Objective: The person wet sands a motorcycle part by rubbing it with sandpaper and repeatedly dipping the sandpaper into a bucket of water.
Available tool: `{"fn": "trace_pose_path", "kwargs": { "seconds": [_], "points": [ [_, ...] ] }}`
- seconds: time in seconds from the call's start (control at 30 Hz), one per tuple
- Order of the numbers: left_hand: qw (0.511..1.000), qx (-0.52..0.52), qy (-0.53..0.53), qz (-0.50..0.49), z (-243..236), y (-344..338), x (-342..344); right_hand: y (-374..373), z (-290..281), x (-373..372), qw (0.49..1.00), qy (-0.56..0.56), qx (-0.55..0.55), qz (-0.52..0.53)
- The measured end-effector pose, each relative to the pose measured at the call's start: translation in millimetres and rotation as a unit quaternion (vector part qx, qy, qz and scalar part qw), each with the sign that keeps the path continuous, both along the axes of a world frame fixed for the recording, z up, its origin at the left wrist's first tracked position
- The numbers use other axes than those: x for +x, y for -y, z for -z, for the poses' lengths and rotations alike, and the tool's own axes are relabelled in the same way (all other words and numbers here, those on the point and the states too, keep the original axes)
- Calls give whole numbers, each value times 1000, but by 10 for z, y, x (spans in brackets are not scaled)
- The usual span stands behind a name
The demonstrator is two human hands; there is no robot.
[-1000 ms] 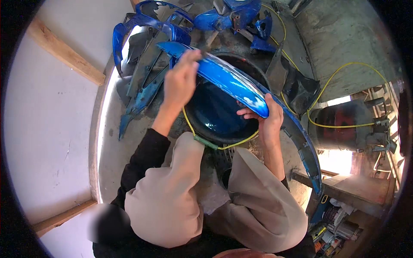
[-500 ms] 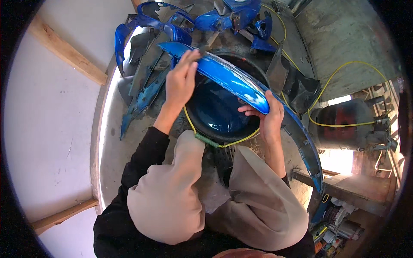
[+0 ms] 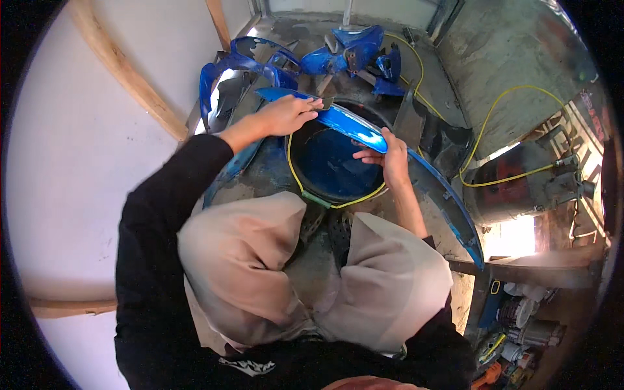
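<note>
A long, curved blue motorcycle fairing panel (image 3: 351, 129) with white and silver streaks lies slantwise over a wide black tub (image 3: 296, 153). Gripped at its near right end, the panel rests in my right hand (image 3: 394, 158), thumb on top and fingers curled beneath. My left hand (image 3: 286, 116) presses a dark, thin piece of sandpaper (image 3: 325, 103) on the panel's upper face, toward its far left end. Dark bluish liquid (image 3: 335, 162) fills part of the tub below. The underside of the panel is hidden.
More blue fairing parts (image 3: 344, 55) lie on the concrete floor beyond the tub. A long blue strip (image 3: 448, 195) curves along the right. Further right are a dark tank (image 3: 510, 185) with a yellow hose (image 3: 484, 143) and a cluttered tool pile (image 3: 520, 331).
My left hand with the sandpaper has slid rightward along the panel, and its forearm now reaches across from the left. The whole view has shifted; my right hand keeps its hold.
</note>
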State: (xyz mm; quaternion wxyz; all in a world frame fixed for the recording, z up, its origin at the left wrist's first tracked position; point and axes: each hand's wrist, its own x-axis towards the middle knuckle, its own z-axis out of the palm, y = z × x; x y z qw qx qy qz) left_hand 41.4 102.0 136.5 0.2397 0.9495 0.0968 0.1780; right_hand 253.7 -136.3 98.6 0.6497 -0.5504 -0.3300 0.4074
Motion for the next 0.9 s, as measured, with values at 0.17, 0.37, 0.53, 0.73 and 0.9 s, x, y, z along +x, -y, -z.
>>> {"fn": "trace_pose_path", "kwargs": {
  "seconds": [0.17,0.37,0.53,0.73,0.9],
  "points": [
    [971,108,-185,-103,-322,154,354,-69,-22,112,1000,-19,4,5],
    [951,66,242,-181,441,1382,612,-13,-27,309,999,-7,-32,-13],
    [920,54,326,-210,594,1045,300,9,-197,195,993,47,-62,-92],
    [921,-12,320,-221,550,1263,651,88,-408,506,966,101,-199,-131],
    [935,-46,295,-192,428,1197,518,27,-546,474,959,121,-204,-155]
  ]
}}
